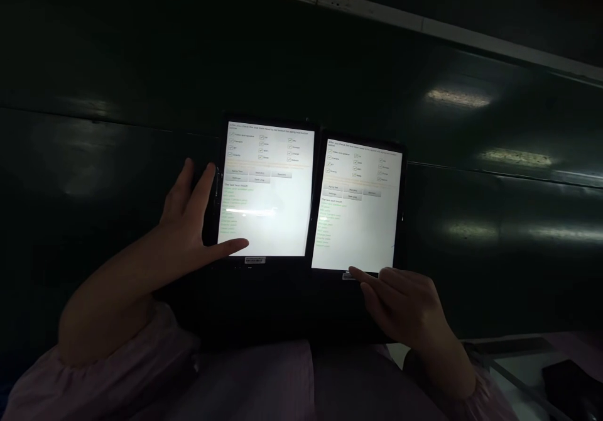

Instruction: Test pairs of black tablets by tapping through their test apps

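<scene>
Two lit tablets lie side by side on a dark green work surface, both showing a list of checkboxes, grey buttons and green result lines. At the left tablet (pixel 282 213), my left hand (pixel 186 217) spreads its fingers along the left edge, with the thumb over the lower left of the screen. My right hand (pixel 407 301) is at the bottom edge of the right tablet (pixel 362 239); its index finger points at the lower rim, near a small label (pixel 348 277), while the other fingers are curled. A barcode label (pixel 255 260) sits on the left tablet's lower rim.
The dark green surface (pixel 117 69) has seams and reflects ceiling lights on the right. A pale metal rail (pixel 367 9) runs across the far side. At the lower right, beyond the near edge, there is a light-coloured frame (pixel 513 371) with a dark object (pixel 568 380).
</scene>
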Demonstrator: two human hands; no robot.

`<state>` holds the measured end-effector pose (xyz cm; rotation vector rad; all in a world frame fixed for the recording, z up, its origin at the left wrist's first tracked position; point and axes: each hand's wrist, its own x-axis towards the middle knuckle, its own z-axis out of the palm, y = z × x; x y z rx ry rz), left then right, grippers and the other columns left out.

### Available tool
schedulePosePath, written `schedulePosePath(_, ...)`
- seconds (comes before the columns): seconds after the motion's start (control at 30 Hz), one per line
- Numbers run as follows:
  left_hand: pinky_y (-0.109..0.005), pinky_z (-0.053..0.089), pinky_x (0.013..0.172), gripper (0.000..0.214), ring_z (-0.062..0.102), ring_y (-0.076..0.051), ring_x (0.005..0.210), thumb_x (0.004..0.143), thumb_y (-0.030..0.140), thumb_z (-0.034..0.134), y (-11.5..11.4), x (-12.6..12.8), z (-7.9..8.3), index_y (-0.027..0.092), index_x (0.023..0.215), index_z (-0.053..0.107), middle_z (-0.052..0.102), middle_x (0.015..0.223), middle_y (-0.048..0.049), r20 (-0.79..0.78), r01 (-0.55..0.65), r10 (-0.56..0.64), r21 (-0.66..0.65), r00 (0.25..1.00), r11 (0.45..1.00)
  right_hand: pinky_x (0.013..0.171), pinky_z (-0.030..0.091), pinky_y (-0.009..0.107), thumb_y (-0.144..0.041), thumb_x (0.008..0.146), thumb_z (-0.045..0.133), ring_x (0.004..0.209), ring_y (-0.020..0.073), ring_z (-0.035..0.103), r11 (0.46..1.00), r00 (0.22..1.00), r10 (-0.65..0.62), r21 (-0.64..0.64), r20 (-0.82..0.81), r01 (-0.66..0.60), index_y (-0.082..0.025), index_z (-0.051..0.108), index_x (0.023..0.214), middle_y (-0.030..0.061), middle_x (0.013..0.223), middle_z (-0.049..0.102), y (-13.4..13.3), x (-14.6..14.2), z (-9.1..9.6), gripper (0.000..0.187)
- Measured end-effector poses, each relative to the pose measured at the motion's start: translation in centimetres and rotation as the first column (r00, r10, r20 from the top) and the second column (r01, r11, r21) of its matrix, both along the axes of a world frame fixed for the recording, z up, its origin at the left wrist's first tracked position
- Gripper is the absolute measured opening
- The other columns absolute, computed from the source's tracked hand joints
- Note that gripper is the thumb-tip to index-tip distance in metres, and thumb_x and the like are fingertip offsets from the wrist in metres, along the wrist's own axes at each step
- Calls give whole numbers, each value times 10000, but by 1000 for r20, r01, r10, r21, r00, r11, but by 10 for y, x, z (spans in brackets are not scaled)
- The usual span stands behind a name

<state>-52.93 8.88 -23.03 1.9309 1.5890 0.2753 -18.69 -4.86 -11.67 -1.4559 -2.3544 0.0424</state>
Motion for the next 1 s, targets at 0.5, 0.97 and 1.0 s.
schedulePosePath(0.5, -865, 290, 1229, 1571, 100, -612, 1690, 505, 931, 862, -1, -14, -3, 366, 1791, 157, 14, 1907, -127, 37, 25, -26, 36, 999, 999, 439, 352, 242, -161, 1152, 468, 460, 61, 494, 998, 999, 14, -56, -36, -16, -100, 851, 1015, -36, 580, 613, 5, -20, -3, 411)
schedulePosePath(0.97, -707, 552, 1110, 1434, 104, -589, 1700, 661, 881, 807, 1, -30, -5, 359, 1798, 105, -26, 1907, -119, 90, 74, -72, -19, 993, 997, 446, 356, 226, -127, 1122, 516, 456, 53, 510, 999, 999, -6, -49, -44, 4, -121, 862, 1056, -41, 566, 619, 12, -29, -1, 352)
schedulePosePath(1.0, -691, 568, 1096, 1444, 115, -586, 1699, 651, 874, 817, 1, -30, -4, 365, 1798, 103, -15, 1908, -115, 84, 75, -73, -17, 994, 997, 441, 355, 222, -118, 1112, 525, 459, 53, 522, 999, 999, -7, -46, -46, 4, -125, 859, 1033, -39, 567, 624, 11, -29, -1, 344)
